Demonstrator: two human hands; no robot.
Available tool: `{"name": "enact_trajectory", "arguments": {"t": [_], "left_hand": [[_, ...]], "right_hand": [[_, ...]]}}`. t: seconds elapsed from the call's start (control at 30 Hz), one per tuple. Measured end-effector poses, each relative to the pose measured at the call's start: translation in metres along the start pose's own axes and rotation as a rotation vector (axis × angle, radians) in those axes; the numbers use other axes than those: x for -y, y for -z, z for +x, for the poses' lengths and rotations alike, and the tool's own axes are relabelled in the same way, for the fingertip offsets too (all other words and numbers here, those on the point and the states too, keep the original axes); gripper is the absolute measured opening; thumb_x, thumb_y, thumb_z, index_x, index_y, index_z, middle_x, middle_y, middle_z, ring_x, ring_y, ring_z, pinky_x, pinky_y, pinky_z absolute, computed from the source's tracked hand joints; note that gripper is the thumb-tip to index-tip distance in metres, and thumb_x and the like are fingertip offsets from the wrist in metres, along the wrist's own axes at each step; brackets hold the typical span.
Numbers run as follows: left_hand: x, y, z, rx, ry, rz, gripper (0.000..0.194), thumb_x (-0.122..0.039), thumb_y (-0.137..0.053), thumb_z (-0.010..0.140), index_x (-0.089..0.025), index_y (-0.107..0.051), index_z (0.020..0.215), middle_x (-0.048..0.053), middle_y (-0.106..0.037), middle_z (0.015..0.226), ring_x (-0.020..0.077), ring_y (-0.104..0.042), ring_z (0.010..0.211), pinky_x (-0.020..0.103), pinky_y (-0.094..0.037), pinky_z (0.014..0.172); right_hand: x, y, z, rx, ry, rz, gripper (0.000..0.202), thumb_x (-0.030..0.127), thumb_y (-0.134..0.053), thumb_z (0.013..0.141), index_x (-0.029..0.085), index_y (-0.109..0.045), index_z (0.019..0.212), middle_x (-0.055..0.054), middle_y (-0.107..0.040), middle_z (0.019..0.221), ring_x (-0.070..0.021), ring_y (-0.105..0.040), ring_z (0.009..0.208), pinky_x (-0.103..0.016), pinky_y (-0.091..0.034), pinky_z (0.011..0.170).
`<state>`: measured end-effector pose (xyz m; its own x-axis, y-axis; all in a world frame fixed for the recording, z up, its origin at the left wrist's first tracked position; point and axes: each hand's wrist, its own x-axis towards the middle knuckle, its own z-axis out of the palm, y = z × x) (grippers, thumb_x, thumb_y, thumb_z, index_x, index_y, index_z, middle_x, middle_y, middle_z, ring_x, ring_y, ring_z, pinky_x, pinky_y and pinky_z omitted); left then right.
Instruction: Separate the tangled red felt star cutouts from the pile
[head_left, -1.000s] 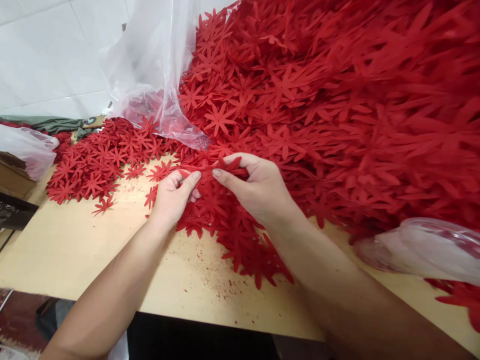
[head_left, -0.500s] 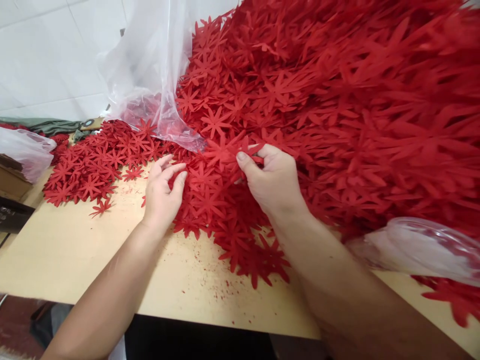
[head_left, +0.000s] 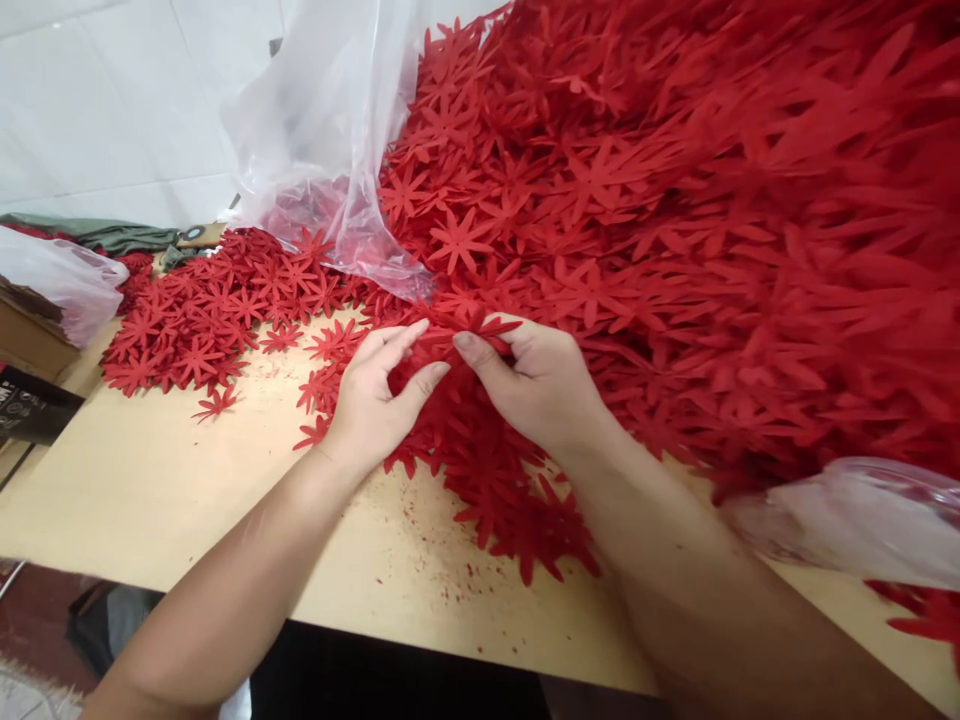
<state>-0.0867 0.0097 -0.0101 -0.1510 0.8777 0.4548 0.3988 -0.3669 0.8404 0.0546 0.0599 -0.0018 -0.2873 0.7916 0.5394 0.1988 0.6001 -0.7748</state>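
Observation:
Between the thumb and fingers of my right hand (head_left: 544,380) is a red fabric-like flower cutout (head_left: 491,327), its petals folded toward the fingertips. Whether it is one layer or several, I cannot tell. My left hand (head_left: 379,395) is just to the left, fingers stretched out and thumb apart, its tips close to the held cutout. Contact between them is unclear. Beneath and behind both hands spreads a large heap of the same red cutouts (head_left: 600,190), each with several long petals.
A clear plastic bag (head_left: 322,120) stands against the heap, near the white tiled wall (head_left: 97,100). A smaller pile of cutouts (head_left: 187,330) lies at left on the pale wooden table (head_left: 150,480). A transparent plastic container (head_left: 862,515) sits at right. Red scraps dot the table.
My left hand has moved right, closer to my right hand. My right hand has shifted slightly down with the cutout still in its pinch. The view has swung a little left.

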Motion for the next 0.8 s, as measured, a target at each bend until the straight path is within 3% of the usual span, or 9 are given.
{"name": "enact_trajectory", "arguments": {"t": [0.07, 0.17, 0.3, 0.47, 0.6, 0.73, 0.8], "left_hand": [[0.001, 0.0, 0.001, -0.014, 0.051, -0.045, 0.031, -0.026, -0.066, 0.075, -0.022, -0.065, 0.106, 0.003, -0.062, 0.096, 0.0131, -0.056, 0.085, 0.029, -0.044, 0.087], [0.001, 0.0, 0.002, -0.009, 0.136, -0.134, 0.011, -0.024, -0.063, 0.077, -0.019, -0.066, 0.086, 0.0, -0.059, 0.078, 0.011, -0.053, 0.073, 0.025, -0.045, 0.077], [-0.002, -0.001, 0.003, -0.073, 0.195, -0.209, 0.008, -0.022, -0.06, 0.079, -0.018, -0.057, 0.072, -0.001, -0.058, 0.073, 0.0096, -0.051, 0.07, 0.022, -0.043, 0.072], [-0.004, -0.005, 0.004, -0.098, 0.304, -0.377, 0.006, -0.014, -0.053, 0.082, -0.019, -0.052, 0.08, -0.004, -0.053, 0.066, 0.0074, -0.049, 0.058, 0.02, -0.042, 0.06], [-0.005, -0.004, 0.006, -0.11, 0.344, -0.396, 0.019, -0.005, -0.058, 0.074, -0.019, -0.057, 0.087, -0.006, -0.054, 0.065, 0.0064, -0.051, 0.058, 0.02, -0.043, 0.061], [-0.007, -0.002, 0.006, -0.069, 0.409, -0.443, 0.007, -0.01, -0.06, 0.074, -0.017, -0.057, 0.072, -0.005, -0.056, 0.061, 0.006, -0.052, 0.055, 0.02, -0.045, 0.061], [-0.007, -0.002, 0.006, -0.053, 0.425, -0.432, 0.011, -0.014, -0.06, 0.075, -0.016, -0.055, 0.066, -0.005, -0.056, 0.058, 0.0055, -0.049, 0.051, 0.02, -0.043, 0.058]], "right_hand": [[0.003, 0.0, -0.001, 0.016, -0.019, 0.041, 0.04, 0.052, -0.055, 0.082, 0.022, -0.052, 0.056, 0.001, -0.049, 0.054, -0.0134, -0.047, 0.052, -0.029, -0.04, 0.053], [0.005, -0.001, -0.001, 0.011, -0.036, 0.065, 0.048, 0.055, -0.053, 0.083, 0.022, -0.044, 0.05, 0.002, -0.041, 0.049, -0.0117, -0.041, 0.048, -0.028, -0.038, 0.05], [0.0, -0.001, 0.002, -0.053, -0.045, 0.079, 0.035, 0.049, -0.06, 0.079, 0.022, -0.053, 0.059, 0.001, -0.051, 0.057, -0.0127, -0.048, 0.056, -0.028, -0.044, 0.058], [-0.012, 0.0, 0.005, -0.13, -0.12, 0.2, 0.018, 0.039, -0.068, 0.073, 0.024, -0.059, 0.071, 0.001, -0.059, 0.066, -0.0148, -0.056, 0.064, -0.03, -0.049, 0.066], [-0.02, 0.001, 0.006, -0.165, -0.142, 0.255, 0.015, 0.036, -0.068, 0.073, 0.025, -0.06, 0.07, 0.001, -0.059, 0.064, -0.0168, -0.059, 0.067, -0.033, -0.051, 0.07], [-0.021, 0.001, 0.006, -0.192, -0.147, 0.261, 0.012, 0.037, -0.068, 0.075, 0.026, -0.062, 0.074, 0.0, -0.063, 0.069, -0.0182, -0.062, 0.072, -0.036, -0.052, 0.074], [-0.019, 0.001, 0.005, -0.187, -0.143, 0.284, 0.014, 0.038, -0.068, 0.075, 0.026, -0.063, 0.076, 0.0, -0.064, 0.071, -0.0186, -0.062, 0.074, -0.037, -0.053, 0.076]]}}
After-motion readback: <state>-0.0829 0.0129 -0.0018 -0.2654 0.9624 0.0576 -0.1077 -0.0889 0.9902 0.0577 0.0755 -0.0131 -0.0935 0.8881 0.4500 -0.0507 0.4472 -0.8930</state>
